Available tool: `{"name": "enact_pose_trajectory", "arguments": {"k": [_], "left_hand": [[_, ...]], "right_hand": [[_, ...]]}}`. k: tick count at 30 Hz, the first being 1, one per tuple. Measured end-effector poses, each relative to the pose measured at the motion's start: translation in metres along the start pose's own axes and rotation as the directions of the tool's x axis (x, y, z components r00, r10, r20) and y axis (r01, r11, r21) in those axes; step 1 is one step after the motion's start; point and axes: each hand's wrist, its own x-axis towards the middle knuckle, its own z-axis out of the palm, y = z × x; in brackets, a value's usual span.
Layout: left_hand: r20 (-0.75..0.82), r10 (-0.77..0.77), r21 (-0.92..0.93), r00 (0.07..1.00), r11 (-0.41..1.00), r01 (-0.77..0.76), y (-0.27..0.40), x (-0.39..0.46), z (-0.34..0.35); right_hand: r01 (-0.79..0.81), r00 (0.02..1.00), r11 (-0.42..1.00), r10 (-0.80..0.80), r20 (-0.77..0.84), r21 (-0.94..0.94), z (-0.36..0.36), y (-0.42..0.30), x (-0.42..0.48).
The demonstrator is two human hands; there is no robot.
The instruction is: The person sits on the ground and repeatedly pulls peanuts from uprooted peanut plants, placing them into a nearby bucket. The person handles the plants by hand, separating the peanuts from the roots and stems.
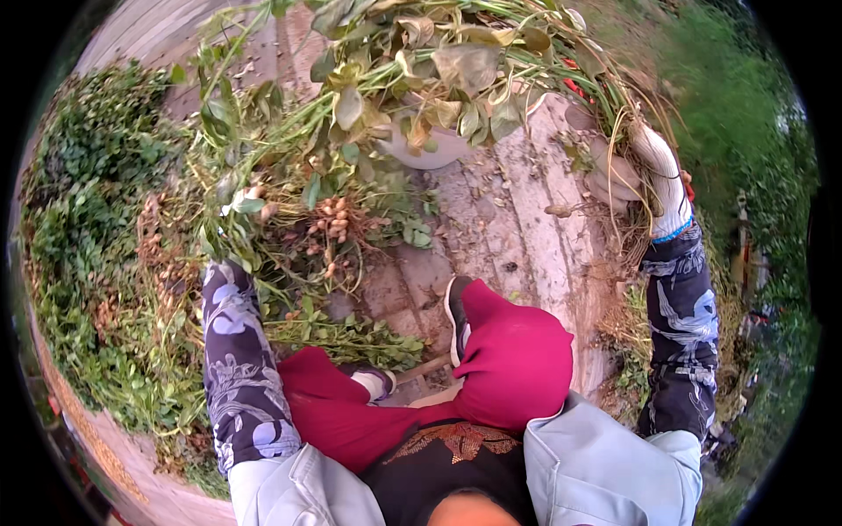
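My right hand (pixel 660 174), in a white knitted glove with a blue cuff edge, is closed around the root end of a bundle of peanut plants (pixel 460 66). Long stems and wilting leaves of this bundle arch across the top of the view towards the left. My left hand (pixel 245 200) is mostly hidden by leaves, with only bits of white glove and fingertips showing; its grip cannot be made out. Close to it on the right, a cluster of peanut pods (pixel 331 222) hangs on tangled roots. Behind the leaves, a pale rounded container (pixel 427 146) is partly covered.
A large heap of peanut plants (pixel 99 217) lies along the left, with pods among it. More cut plants (pixel 355 340) lie by my feet. Paving (pixel 520 197) strewn with dry leaf bits runs ahead. Green growth (pixel 723 85) borders the right, and roots (pixel 625 322) lie below my right hand.
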Motion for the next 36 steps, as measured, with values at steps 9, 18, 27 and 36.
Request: {"name": "enact_pose_trajectory", "arguments": {"k": [9,18,27,36], "left_hand": [[-0.379,0.352,0.206,0.856,0.934,-0.293,0.178,-0.002,-0.135],[-0.394,0.787,-0.341,0.474,0.354,-0.871,0.478,-0.068,-0.201],[-0.095,0.585,-0.775,0.806,0.464,-0.429,0.506,-0.038,-0.192],[0.263,0.601,-0.650,0.755,0.688,-0.322,0.432,-0.044,-0.161]], "right_hand": [[0.357,0.929,0.889,-0.371,-0.007,0.285,0.002,-0.014,-0.094],[0.561,0.825,0.703,-0.519,-0.223,0.436,0.001,0.014,-0.156],[0.396,0.908,0.825,-0.286,-0.306,0.404,-0.018,0.048,-0.190],[0.240,0.252,0.868,-0.489,-0.835,-0.435,-0.066,0.039,-0.265]]}}
